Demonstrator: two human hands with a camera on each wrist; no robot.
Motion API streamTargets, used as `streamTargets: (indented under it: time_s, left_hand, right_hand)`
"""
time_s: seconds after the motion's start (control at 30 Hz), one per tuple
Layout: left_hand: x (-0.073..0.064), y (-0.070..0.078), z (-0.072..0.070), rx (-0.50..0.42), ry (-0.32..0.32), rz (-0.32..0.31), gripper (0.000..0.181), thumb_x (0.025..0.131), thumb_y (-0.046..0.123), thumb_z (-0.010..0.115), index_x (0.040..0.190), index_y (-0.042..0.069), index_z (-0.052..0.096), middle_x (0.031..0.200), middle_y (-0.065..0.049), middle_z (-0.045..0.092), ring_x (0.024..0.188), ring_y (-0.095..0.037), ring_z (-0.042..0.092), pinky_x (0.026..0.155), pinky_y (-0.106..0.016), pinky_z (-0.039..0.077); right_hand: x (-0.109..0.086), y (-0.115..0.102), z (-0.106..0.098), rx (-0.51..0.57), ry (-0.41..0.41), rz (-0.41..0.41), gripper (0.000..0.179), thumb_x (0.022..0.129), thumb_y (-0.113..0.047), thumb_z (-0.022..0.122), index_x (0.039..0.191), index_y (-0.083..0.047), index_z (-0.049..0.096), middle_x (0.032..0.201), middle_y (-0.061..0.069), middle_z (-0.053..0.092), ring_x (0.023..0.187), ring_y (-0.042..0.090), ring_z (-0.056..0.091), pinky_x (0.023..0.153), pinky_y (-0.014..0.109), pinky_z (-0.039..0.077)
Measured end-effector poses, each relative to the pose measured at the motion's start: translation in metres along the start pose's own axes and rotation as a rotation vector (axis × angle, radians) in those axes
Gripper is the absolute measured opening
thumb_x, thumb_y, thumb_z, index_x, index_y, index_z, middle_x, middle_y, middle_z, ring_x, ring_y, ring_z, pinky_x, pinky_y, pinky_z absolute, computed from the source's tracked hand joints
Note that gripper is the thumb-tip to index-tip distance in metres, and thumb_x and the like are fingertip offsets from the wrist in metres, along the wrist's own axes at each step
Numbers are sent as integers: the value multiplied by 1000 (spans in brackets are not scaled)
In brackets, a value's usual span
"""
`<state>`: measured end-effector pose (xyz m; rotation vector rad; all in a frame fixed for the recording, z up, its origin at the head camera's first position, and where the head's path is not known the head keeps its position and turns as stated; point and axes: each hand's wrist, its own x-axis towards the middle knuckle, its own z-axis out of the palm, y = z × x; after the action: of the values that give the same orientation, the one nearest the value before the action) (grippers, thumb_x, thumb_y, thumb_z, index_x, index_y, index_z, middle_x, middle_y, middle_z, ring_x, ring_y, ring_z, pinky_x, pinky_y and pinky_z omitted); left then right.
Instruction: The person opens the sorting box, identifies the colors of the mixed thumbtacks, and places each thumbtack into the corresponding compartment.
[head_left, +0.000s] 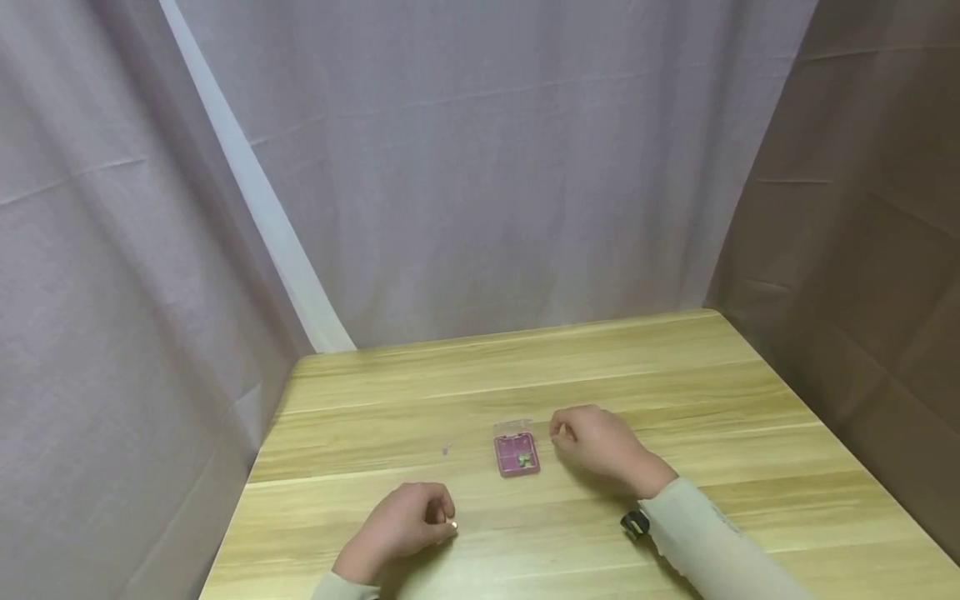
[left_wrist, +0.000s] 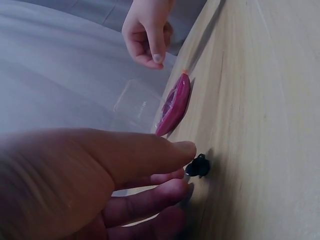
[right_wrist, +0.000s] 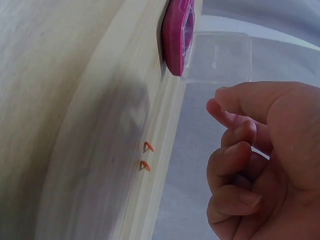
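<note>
My left hand point(head_left: 408, 523) is low over the table, left of a small pink box point(head_left: 517, 465). At its thumb and fingertips is a small dark lobed piece point(left_wrist: 198, 166), apparently pinched; its kind is unclear. In the head view only a bright glint shows there. The box's clear lid point(right_wrist: 222, 57) stands open, and small green pieces point(head_left: 524, 459) lie in one compartment. Right of the box hovers my right hand point(head_left: 603, 443), its fingers loosely curled, thumb and index tips close together. Nothing is visible between them.
Two tiny orange V-shaped pieces point(right_wrist: 148, 146) lie on the wooden table point(head_left: 360, 400) near the right hand. A tiny purplish piece point(head_left: 445, 451) lies left of the box. Grey curtains point(head_left: 510, 208) hang behind the table and along both sides.
</note>
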<state>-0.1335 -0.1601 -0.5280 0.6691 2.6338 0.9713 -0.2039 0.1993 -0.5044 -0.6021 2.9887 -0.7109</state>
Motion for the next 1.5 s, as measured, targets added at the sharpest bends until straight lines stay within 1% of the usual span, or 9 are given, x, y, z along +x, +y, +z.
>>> streamTargets:
  time_s: [0.13,0.23,0.47,0.7,0.87,1.07,1.23,1.43,1.5]
  left_hand:
    - [0,-2,2,27,7,2,19,90,18,88,91,22,70,76,18,60,69,-1,54,69,-26,49]
    - [0,-3,4,42,16,6,20,90,17,88,89,24,69,76,18,60,69,-1,53,70,-26,49]
    - [-1,-2,3,29,10,-5,21,91,15,87,84,24,69,75,17,61,70,-3,54,69,-27,48]
    - [0,-3,1,22,25,21,14,92,8,83,88,18,74,81,17,64,77,-2,57,75,-28,52]
    - [0,-6,1,24,34,25,16,92,9,83,86,21,74,82,19,65,79,-1,58,77,-28,53]
    - [0,-8,3,16,40,24,19,92,6,82,86,23,75,85,15,69,80,-1,61,79,-29,56]
    - [1,-8,3,0,58,20,20,92,2,80,88,21,76,84,11,71,79,-2,61,77,-29,56]
    - [1,-8,3,-14,70,5,19,91,2,80,90,21,76,82,15,67,77,-3,60,74,-28,54]
    - [1,-8,3,-23,70,3,20,90,1,80,91,21,76,82,13,68,76,-3,59,73,-27,54]
  right_hand:
    - [-3,1,-3,8,11,4,7,102,-14,73,102,-18,78,74,-14,60,60,8,51,54,30,46]
    - [-4,2,-5,11,19,10,7,102,-13,73,103,-17,78,71,-13,59,58,8,50,53,30,45]
    - [-4,6,-3,-4,23,0,7,99,-13,74,100,-19,78,69,-14,57,56,7,48,52,29,43]
    - [-4,7,-2,2,26,-16,6,99,-13,75,101,-18,78,68,-14,56,55,7,47,50,29,42]
    - [-4,8,-2,-1,18,-10,6,100,-14,75,103,-18,78,70,-14,57,56,7,48,51,29,43]
    - [-4,11,2,-9,14,-9,6,101,-14,73,101,-19,78,72,-15,58,57,7,47,52,29,42]
    - [-5,11,2,2,29,-13,8,100,-14,74,101,-21,78,73,-16,60,56,6,48,52,28,43]
    - [-5,11,0,0,49,-29,7,101,-15,75,100,-20,79,69,-16,57,56,6,48,52,28,43]
    - [-5,11,0,1,47,-30,7,101,-15,75,100,-20,79,69,-16,57,56,6,47,52,28,43]
